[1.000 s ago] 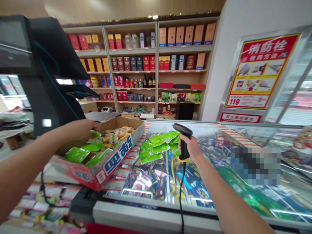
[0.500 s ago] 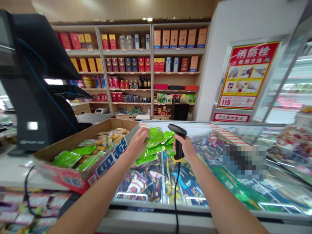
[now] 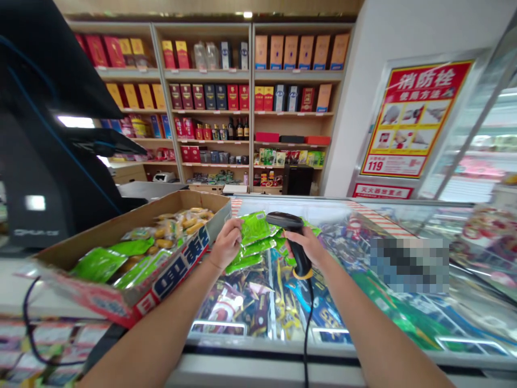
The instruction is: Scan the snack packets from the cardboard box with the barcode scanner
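My left hand [image 3: 227,241] pinches the left edge of a shiny green snack packet [image 3: 254,226], a pale printed patch at its upper right. Under it, more green packets [image 3: 247,263] lie in a loose pile on the glass freezer top. Fingers of my right hand [image 3: 307,245] are wrapped round the grip of a black barcode scanner [image 3: 285,221], its head tilted left, close to the held packet's right edge. From the grip's yellow-ringed base a black cable [image 3: 307,334] hangs down over the freezer's front.
An open cardboard box [image 3: 133,302] with green packets and small yellowish wrapped snacks stands at left. Behind it rises a black checkout terminal [image 3: 44,140]. Packaged goods show through the freezer lid [image 3: 274,323]. Shelves [image 3: 210,110] of boxes and bottles line the back wall.
The scanner has moved left and tilted, bringing its head nearer the green packet in my left hand. The view has shifted slightly, and the box and terminal appear further left.
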{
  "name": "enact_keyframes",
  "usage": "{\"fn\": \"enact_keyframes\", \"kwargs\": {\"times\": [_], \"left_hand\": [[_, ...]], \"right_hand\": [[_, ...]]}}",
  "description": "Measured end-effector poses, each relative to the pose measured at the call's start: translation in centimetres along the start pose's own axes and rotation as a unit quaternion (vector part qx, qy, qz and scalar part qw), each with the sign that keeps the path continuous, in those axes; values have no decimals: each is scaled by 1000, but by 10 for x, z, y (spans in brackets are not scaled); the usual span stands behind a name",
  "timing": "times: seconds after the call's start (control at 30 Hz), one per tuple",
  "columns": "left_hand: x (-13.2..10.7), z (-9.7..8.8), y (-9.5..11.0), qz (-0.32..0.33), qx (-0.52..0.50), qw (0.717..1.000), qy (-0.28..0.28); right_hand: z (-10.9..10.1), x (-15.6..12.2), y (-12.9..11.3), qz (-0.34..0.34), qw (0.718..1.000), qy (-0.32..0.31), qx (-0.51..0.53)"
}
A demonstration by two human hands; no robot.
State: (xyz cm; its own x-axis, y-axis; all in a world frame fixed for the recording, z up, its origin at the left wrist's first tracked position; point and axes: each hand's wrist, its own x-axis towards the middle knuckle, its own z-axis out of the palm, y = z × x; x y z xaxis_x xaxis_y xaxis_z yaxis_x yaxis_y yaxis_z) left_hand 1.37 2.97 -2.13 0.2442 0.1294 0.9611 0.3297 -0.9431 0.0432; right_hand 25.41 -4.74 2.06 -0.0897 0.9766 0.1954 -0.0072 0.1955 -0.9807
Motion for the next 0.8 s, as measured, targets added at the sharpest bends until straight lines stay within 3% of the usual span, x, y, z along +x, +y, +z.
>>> {"fn": "enact_keyframes", "kwargs": {"times": [0.47,0.63,0.8], "left_hand": [[-2,-3,0,-127,2,991,-33],[-2,-3,-1,-103,8,994,-23],[-4,-1,-5,-63,13,998,16]], "right_hand": [[-5,-2,2,7,1000,-16,3],[-4,-2,1,7,1000,-10,8],[-4,1,2,7,999,45,3]]}}
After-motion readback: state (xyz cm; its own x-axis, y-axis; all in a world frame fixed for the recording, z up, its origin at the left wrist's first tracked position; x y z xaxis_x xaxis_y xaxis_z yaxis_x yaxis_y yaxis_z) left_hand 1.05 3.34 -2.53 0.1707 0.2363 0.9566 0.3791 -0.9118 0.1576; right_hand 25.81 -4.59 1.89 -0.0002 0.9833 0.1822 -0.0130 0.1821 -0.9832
